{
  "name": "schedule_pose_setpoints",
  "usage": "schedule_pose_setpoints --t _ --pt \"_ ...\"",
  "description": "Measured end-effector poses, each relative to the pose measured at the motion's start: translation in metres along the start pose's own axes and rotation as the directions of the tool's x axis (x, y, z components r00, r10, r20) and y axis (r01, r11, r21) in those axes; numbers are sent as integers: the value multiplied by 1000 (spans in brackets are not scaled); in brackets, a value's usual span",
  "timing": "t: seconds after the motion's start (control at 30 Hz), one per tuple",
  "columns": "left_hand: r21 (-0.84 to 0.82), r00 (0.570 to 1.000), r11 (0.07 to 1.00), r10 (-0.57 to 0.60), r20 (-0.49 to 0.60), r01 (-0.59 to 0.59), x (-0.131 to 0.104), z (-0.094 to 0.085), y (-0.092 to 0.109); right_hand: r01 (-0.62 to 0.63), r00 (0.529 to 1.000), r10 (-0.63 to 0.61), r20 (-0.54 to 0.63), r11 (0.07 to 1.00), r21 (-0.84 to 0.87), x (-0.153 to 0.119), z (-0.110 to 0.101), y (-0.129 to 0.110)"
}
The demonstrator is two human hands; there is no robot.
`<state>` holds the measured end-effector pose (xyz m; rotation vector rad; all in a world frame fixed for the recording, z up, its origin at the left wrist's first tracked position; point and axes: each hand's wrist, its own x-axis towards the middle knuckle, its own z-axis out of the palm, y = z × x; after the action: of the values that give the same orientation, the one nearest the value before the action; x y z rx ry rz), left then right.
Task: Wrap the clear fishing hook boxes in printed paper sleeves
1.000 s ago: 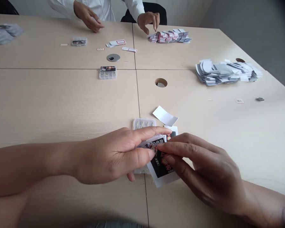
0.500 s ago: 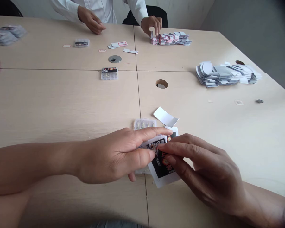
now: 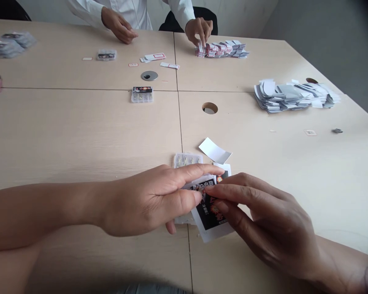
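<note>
A black printed card with a white border (image 3: 211,220) lies tilted under my fingers, over a clear plastic box (image 3: 188,158) with small items in its compartments. My left hand (image 3: 153,200) reaches across the box, thumb and forefinger apart, the thumb tip at the card. From the right, my right hand (image 3: 263,216) pinches at the card with thumb and fingertips. Part of another printed card (image 3: 226,168) shows behind my fingers. A bent white card (image 3: 215,151) rests just beyond the hands. The hands hide much of the box.
Across the table (image 3: 79,130), a person in a white shirt (image 3: 130,14) touches a row of red-edged cards (image 3: 219,50). A white card pile (image 3: 294,97) lies right. Two small boxes (image 3: 142,94) (image 3: 106,55), packs at far left (image 3: 10,44) and a table hole (image 3: 209,108) also show.
The other person's hand at the red-edged cards has shifted slightly, and the card it held upright is now lower. My hands look nearly unchanged on the card and box.
</note>
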<state>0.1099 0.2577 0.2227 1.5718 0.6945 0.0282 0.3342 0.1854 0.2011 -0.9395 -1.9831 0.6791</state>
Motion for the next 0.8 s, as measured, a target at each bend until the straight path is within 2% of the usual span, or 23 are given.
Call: schedule_pose_setpoints --t 0.13,0.5,0.8 --pt "-28 1000 999 25 20 -24 0 0 -2 4 1000 -4 4 1000 1 0 0 -1" --pt "-78 1000 997 -1 17 2 2 1 -3 5 1000 -5 5 1000 -17 1 0 -1" --pt "-231 992 972 -21 128 51 1 -5 -5 -77 997 76 -29 997 -17 0 2 -10"
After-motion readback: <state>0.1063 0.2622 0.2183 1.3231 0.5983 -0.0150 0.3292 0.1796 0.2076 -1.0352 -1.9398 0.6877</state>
